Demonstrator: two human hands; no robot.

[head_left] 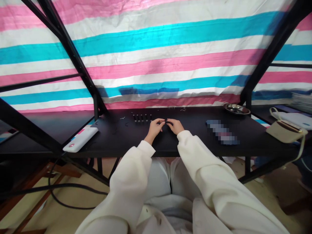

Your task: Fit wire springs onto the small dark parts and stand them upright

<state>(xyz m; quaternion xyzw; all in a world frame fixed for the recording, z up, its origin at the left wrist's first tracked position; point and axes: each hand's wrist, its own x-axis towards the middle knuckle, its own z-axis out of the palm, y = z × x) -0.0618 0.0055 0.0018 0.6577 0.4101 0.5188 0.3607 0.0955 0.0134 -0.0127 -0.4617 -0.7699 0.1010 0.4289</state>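
Note:
My left hand (156,126) and my right hand (175,126) meet fingertip to fingertip over the black table (190,143). Both are closed in a pinch, and a small dark piece seems to show between them; its kind is too small to tell. Just left of my left hand, several small dark cylinders (141,118) with pale lower ends stand in a row. Tiny pale bits (171,107) lie beyond my hands near the back edge, along with a thin white strand (183,109).
A white power bank-like box (81,139) lies at the left. Toward the right are a blurred-out item (223,132), a shiny metal dish (237,109) and a beige bag (284,131). Black frame posts (73,53) rise on both sides, before a striped sheet (165,39).

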